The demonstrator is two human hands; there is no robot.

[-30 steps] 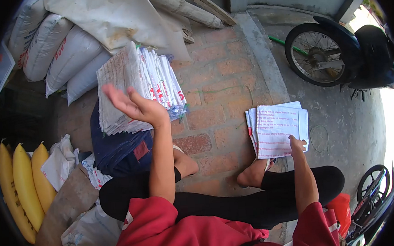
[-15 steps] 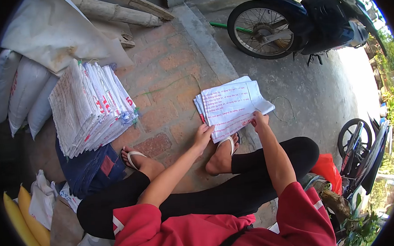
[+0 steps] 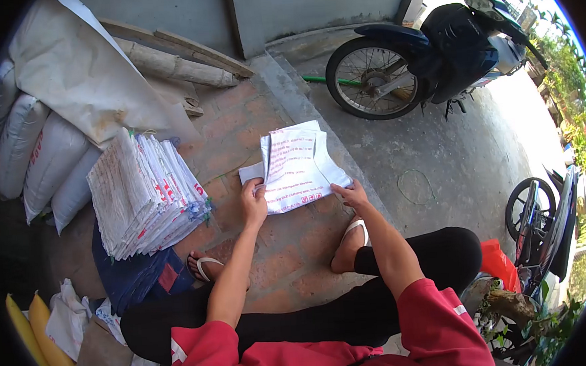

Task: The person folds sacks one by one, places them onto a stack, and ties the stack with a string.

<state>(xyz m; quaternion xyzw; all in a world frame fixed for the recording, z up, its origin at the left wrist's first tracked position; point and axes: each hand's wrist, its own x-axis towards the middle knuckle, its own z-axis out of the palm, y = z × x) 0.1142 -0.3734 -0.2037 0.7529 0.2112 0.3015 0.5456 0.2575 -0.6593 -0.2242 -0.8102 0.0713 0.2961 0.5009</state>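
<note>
Between my hands is a folded white woven sack with lines of red print, held above the brick floor in front of my feet. My left hand pinches its near left corner, thumb on top. The near right corner is gripped by my right hand. The far part of the sack bends upward, and a flap sticks out at the left. Further left, a tall stack of folded white sacks rests on dark blue fabric.
Full white sacks lean at the left under a pale sheet. Bamboo poles lie behind. A motorbike stands back right, another bike at the right. Yellow sacks lie at lower left.
Both hands have moved left with the white sack, nearer the stack. The left hand has shifted along its edge, and the sack's far part now curls up more. The view has tilted slightly upward.
</note>
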